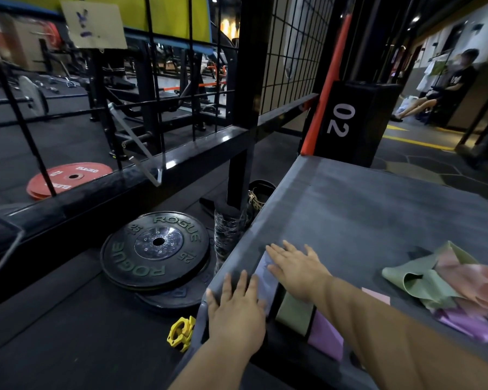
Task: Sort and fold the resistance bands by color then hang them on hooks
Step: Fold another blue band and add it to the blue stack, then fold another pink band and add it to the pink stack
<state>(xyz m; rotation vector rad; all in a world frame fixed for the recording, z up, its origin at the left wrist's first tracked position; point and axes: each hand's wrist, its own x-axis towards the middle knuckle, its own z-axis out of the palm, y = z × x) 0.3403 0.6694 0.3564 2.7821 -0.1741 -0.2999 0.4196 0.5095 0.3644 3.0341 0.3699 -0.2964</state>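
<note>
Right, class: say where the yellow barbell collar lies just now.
In the head view, the yellow barbell collar lies on the floor, lower centre, left of the grey platform, just nearer than the stacked black plates.

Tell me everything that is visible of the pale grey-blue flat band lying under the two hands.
The pale grey-blue flat band lies as a flat strip on the grey padded platform, close to its left edge. It looks thin, smooth and rubbery. The left hand rests on its near end and the right hand on its far part, both with straight fingers, so only the middle shows. A folded green band lies to its right, across a dark gap.
</note>
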